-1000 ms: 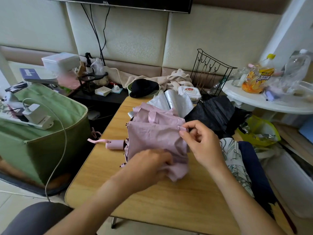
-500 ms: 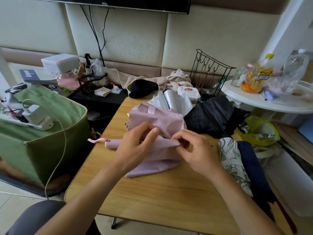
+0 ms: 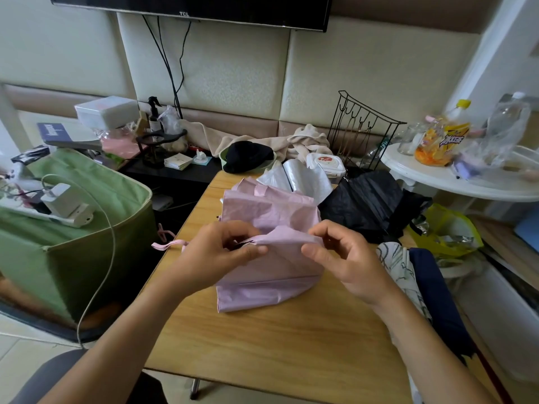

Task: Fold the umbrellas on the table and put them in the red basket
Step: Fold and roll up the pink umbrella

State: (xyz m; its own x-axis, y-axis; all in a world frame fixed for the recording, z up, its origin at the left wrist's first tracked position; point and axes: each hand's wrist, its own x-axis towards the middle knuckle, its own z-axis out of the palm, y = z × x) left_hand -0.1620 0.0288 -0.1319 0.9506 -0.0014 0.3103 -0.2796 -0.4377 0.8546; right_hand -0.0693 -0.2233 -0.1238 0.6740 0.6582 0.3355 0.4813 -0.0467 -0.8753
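Observation:
A pink umbrella [image 3: 271, 275] lies half collapsed on the wooden table [image 3: 262, 345], its canopy in loose pleats and its strap sticking out to the left. My left hand [image 3: 215, 255] pinches a fold of the pink canopy at its left side. My right hand [image 3: 344, 258] pinches the same fold at its right side, so the fabric is stretched between both hands. A black umbrella [image 3: 370, 205] lies at the table's far right. A patterned white and navy umbrella [image 3: 408, 275] lies along the right edge. No red basket is in view.
A green fabric box [image 3: 73, 228] with a charger and cable stands left of the table. A silver cloth [image 3: 297, 179], a wipes pack [image 3: 326, 164] and a black wire rack [image 3: 361, 129] sit at the back. A white round table [image 3: 466, 182] with bottles is at right.
Both hands have shifted over the pink canopy: my left hand came up from the lower fabric to a fold, and both now hold that fold stretched between them.

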